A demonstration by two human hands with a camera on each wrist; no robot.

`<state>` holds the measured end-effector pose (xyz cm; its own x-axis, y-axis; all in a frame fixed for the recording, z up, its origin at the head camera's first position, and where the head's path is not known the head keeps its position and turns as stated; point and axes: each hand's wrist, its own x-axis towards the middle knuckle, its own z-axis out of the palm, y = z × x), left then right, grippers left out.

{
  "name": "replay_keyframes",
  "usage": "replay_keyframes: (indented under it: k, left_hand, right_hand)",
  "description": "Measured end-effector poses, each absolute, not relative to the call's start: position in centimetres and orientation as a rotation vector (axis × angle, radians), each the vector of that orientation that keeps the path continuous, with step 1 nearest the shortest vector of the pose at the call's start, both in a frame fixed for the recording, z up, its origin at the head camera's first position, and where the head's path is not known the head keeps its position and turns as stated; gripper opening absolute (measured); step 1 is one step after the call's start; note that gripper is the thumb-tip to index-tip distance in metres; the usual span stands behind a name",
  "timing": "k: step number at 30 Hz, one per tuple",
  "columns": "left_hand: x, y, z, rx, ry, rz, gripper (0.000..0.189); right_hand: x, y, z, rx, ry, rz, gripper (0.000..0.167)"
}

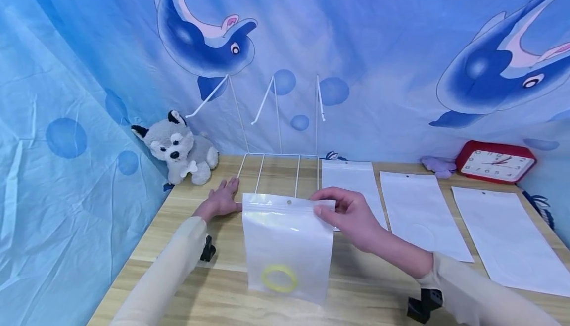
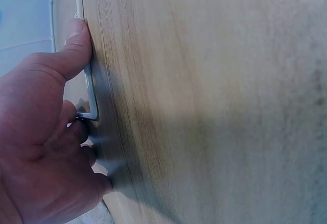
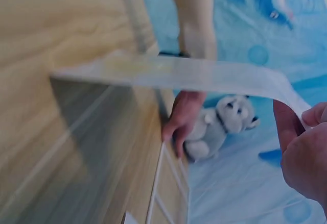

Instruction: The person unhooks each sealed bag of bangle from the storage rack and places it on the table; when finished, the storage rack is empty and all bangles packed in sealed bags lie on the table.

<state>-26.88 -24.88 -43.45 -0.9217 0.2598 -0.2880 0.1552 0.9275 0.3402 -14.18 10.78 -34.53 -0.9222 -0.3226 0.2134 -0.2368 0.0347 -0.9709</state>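
Note:
A white zip pouch (image 1: 289, 237) with a hang hole hangs upright from my right hand (image 1: 354, 217), whose thumb and fingers pinch its top right corner. A yellow ring (image 1: 279, 279) shows near the pouch's bottom. In the right wrist view, the pouch (image 3: 204, 75) appears edge-on, bent near the pinched top. Behind it stands a white wire rack (image 1: 282, 155) with three raised prongs. My left hand (image 1: 222, 197) rests spread at the rack's front left corner; in the left wrist view, its thumb (image 2: 76, 45) lies along the wire. The pouch hides part of the rack's front.
Three more white pouches (image 1: 354, 182) (image 1: 418, 212) (image 1: 512, 237) lie on the wooden table (image 1: 231, 276) to the right. A grey plush dog (image 1: 178, 150) sits at the back left. A red clock (image 1: 496, 163) and a purple toy (image 1: 438, 165) stand at the back right.

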Motion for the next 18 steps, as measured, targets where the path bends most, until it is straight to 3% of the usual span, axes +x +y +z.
replay_keyframes:
  k: [8,18]
  left_hand:
    - [-27.1,-25.0,-43.6,0.314,2.758,0.460,0.096]
    - [-26.9,-24.9,-43.4,0.308,2.749,0.468,0.098]
  right_hand:
    - [-17.2,9.8,-37.3,-0.654,2.244,-2.035,0.015]
    - [-18.3,9.0,-40.5,-0.645,2.275,-1.984,0.016]
